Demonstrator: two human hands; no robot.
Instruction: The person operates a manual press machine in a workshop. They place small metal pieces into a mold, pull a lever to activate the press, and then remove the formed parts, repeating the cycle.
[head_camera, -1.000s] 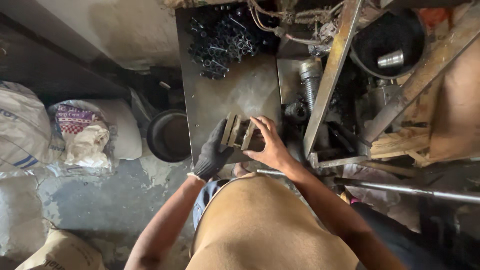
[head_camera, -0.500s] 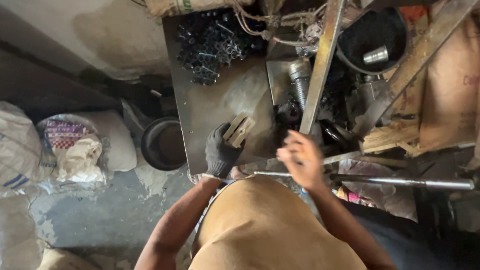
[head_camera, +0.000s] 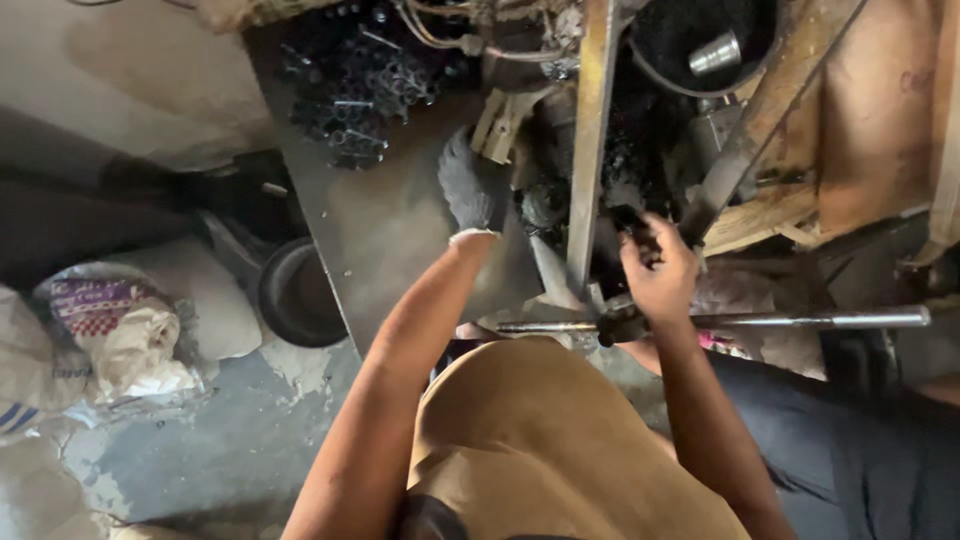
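Note:
My left hand (head_camera: 470, 185) wears a dark grey glove and holds a small tan block-shaped part (head_camera: 505, 120) over the grey metal work plate (head_camera: 400, 240), close to the machine. My right hand (head_camera: 655, 270) is bare and has its fingers closed on a small black piece (head_camera: 632, 222) beside the upright steel angle bar (head_camera: 590, 140). A pile of small black metal parts (head_camera: 360, 75) lies at the far end of the plate. A long steel rod (head_camera: 740, 321) runs across just below my right wrist.
A dark round pan (head_camera: 295, 295) sits on the floor left of the plate. Printed sacks (head_camera: 120, 330) lie at the far left. A black bowl with a shiny metal cup (head_camera: 715, 55) stands top right, next to wooden planks (head_camera: 870, 120).
My gloved left hand has carried the tan part forward toward the machine. My right hand let go of it, swung right and closed on a black piece by the angle bar.

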